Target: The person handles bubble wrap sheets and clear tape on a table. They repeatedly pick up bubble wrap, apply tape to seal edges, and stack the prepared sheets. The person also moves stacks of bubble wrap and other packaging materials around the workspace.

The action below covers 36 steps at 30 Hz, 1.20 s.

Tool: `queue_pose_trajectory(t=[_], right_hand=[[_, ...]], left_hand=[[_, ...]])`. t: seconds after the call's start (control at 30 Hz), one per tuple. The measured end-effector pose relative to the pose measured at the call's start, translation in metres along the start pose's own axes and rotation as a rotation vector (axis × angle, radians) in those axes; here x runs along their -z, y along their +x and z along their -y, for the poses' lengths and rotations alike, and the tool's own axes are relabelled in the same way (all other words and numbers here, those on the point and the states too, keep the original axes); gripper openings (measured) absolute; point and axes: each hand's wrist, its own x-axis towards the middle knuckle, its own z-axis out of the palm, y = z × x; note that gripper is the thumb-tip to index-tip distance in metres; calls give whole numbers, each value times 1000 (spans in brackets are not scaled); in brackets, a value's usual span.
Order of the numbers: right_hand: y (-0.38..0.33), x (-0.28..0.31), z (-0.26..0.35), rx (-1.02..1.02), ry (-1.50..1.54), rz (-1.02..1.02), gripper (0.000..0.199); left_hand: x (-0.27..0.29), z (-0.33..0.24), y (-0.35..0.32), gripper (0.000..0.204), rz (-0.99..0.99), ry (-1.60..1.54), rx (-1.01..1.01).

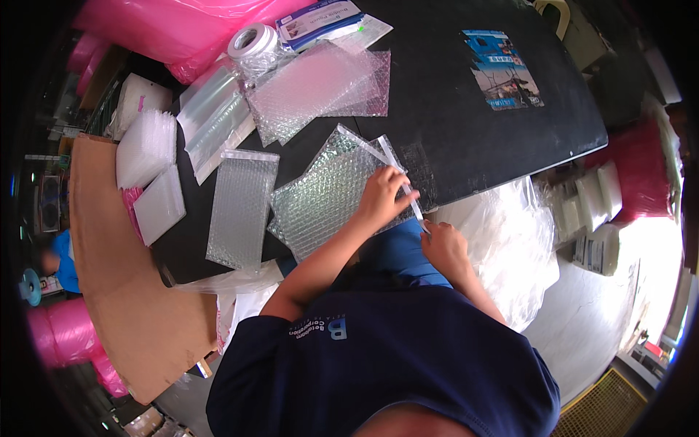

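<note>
A clear bubble wrap pouch (331, 189) lies at the table's near edge, overlapping at least one similar sheet. Along its right edge runs a narrow white strip (391, 151), slanting down toward my lap. My left hand (380, 198) rests over the pouch, its fingers bent and closed on the edge by the strip. Lower right, my right hand (445, 249) pinches the strip's near end, just past the table edge. Exactly how the strip joins the pouch is hidden by my fingers. Another bubble wrap pouch (242, 211) lies flat to the left.
More bubble wrap pouches (313, 91) lie farther back, beside a tape roll (253, 41) and clear film (215, 113). White foam stacks (147, 149) stand at the left edge. Torn printed paper (502, 69) is on the black table (437, 95). Clear plastic (506, 247) hangs at right.
</note>
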Motion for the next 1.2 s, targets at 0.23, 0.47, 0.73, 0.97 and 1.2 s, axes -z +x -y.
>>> queue_pose_trajectory(t=[0.23,0.47,0.73,0.97,1.2], right_hand=[[6,17,2,93,82,-121,27],[108,72,-32,143,107,-340,16],[139,24,-4,621,-58,-464,16],[142,-22,3,585,-33,-569,6],[149,-22,6,594,329,-597,3]], left_hand=[[-5,22,0,37,-275,209,60],[8,51,26,11,-341,85,-9],[11,55,30,7,-213,-65,11],[8,53,34,15,-202,-46,104],[2,56,38,19,-241,-64,177]])
